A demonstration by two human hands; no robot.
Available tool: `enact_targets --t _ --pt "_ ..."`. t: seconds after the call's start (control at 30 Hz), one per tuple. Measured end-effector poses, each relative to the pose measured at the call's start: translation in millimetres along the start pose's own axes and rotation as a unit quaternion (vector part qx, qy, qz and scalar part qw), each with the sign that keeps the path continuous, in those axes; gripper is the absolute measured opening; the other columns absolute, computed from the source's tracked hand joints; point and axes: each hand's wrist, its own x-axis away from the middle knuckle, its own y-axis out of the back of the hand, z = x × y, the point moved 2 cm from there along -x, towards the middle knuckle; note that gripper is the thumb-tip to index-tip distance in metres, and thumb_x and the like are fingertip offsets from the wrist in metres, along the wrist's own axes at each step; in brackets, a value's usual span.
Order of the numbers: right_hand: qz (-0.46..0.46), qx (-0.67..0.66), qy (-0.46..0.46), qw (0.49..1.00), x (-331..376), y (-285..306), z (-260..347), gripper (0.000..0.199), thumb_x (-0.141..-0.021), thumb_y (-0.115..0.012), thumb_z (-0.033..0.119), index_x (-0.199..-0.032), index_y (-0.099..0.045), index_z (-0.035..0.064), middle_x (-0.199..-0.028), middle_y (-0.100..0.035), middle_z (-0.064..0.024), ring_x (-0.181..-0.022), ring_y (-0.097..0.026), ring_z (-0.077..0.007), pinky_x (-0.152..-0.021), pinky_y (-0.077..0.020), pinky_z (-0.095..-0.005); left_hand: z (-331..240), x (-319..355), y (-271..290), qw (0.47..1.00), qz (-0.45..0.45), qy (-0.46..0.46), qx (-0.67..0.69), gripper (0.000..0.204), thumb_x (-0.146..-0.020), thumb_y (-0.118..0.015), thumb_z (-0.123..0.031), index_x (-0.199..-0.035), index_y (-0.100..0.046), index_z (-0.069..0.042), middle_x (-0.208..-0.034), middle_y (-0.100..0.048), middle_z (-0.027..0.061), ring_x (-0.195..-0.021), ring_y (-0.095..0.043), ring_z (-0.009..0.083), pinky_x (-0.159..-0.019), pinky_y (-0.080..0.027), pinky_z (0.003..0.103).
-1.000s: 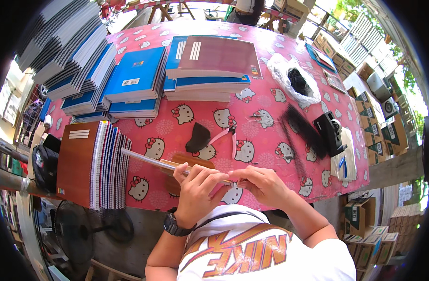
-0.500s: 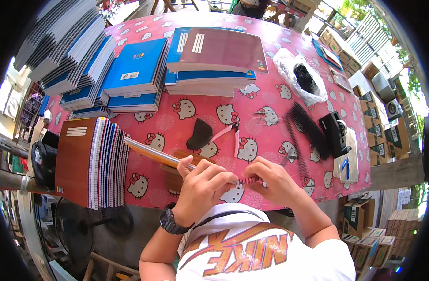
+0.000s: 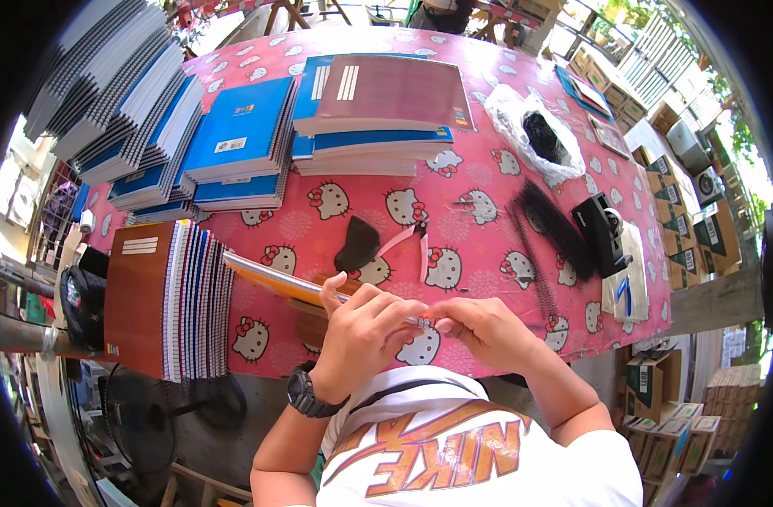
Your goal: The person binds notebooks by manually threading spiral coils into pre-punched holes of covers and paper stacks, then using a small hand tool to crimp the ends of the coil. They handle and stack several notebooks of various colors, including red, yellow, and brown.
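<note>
My left hand (image 3: 361, 334), a watch on its wrist, is closed around a thin notebook (image 3: 264, 272) with a yellow-orange cover, tilted edge-up. The notebook rests over a brown wooden block (image 3: 312, 325). At its near right end, my right hand (image 3: 479, 328) pinches with thumb and forefinger at a binding coil (image 3: 424, 321), mostly hidden by the fingers. Beyond my hands lie pliers with pink handles (image 3: 424, 253) and a dark flat piece (image 3: 358, 243). Left of the notebook stands a row of spiral notebooks (image 3: 141, 296), brown cover outward.
Stacks of blue notebooks (image 3: 239, 127) and a maroon-covered one (image 3: 395, 95) fill the far left and middle. To the right are loose black coils (image 3: 555, 232), a black tape dispenser (image 3: 602, 232) and a plastic bag (image 3: 498, 118) with black coils. The pink-patterned table (image 3: 479, 253) ends near my body.
My right hand has shifted slightly, its fingers nearer the notebook's end; the reddish coil seen between them before is now largely covered. My left hand keeps its hold. The view has tilted slightly.
</note>
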Motion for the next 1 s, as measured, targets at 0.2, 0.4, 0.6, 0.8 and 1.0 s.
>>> enact_targets --t 0.2,0.4,0.6,0.8,1.0 --pt "0.118 -0.131 -0.085 0.981 -27 16 -32 0.036 -0.088 -0.059 0.036 -0.104 -0.059 0.0036 -0.087 -0.067 -0.0129 -0.083 -0.067 -0.0242 -0.070 -0.0510 -0.0334 2 6 4 0.998 0.031 -0.026 -0.050 0.014 -0.076 -0.070 -0.027 -0.086 -0.063 -0.020 -0.080 -0.059 -0.0078 -0.083 -0.055 0.0119 -0.097 -0.021 0.048" --pt "0.076 0.056 -0.015 0.995 -118 -45 -106 0.053 -0.075 -0.071 0.033 -0.116 -0.055 0.0054 -0.122 -0.052 -0.0194 -0.111 -0.051 -0.0336 -0.091 -0.0434 -0.0421 -1 1 6 0.999 0.025 -0.021 -0.039 0.015 -0.075 -0.071 -0.025 -0.082 -0.059 -0.020 -0.073 -0.056 -0.0081 -0.084 -0.056 0.0122 -0.100 -0.017 0.052" --pt "0.055 0.218 0.075 0.972 -163 -117 -130 0.075 -0.057 -0.079 0.043 -0.118 -0.054 0.0076 -0.128 -0.042 -0.0264 -0.120 -0.038 -0.0444 -0.097 -0.0365 -0.0501 -5 -3 4 1.000 0.022 -0.017 -0.013 0.014 -0.076 -0.070 -0.023 -0.081 -0.058 -0.019 -0.073 -0.056 -0.0070 -0.084 -0.056 0.0116 -0.103 -0.013 0.054" --pt "0.126 -0.142 -0.042 0.981 -136 -38 -85 0.067 -0.065 -0.076 0.045 -0.119 -0.055 0.0097 -0.115 -0.054 -0.0177 -0.107 -0.053 -0.0297 -0.092 -0.0420 -0.0383 -3 -1 3 0.999 0.031 0.005 -0.026 0.016 -0.077 -0.069 -0.026 -0.085 -0.059 -0.017 -0.075 -0.057 -0.0063 -0.083 -0.056 0.0120 -0.101 -0.017 0.050" --pt "0.414 -0.509 0.186 0.731 -6 28 -45 0.077 -0.070 -0.069 0.061 -0.112 -0.060 -0.0028 -0.132 -0.036 -0.0363 -0.122 -0.039 -0.0463 -0.101 -0.0281 -0.0532 1 -7 -3 0.998 0.044 -0.019 -0.030 0.017 -0.079 -0.066 -0.031 -0.079 -0.059 -0.015 -0.073 -0.057 -0.0038 -0.084 -0.055 0.0147 -0.096 -0.021 0.049"
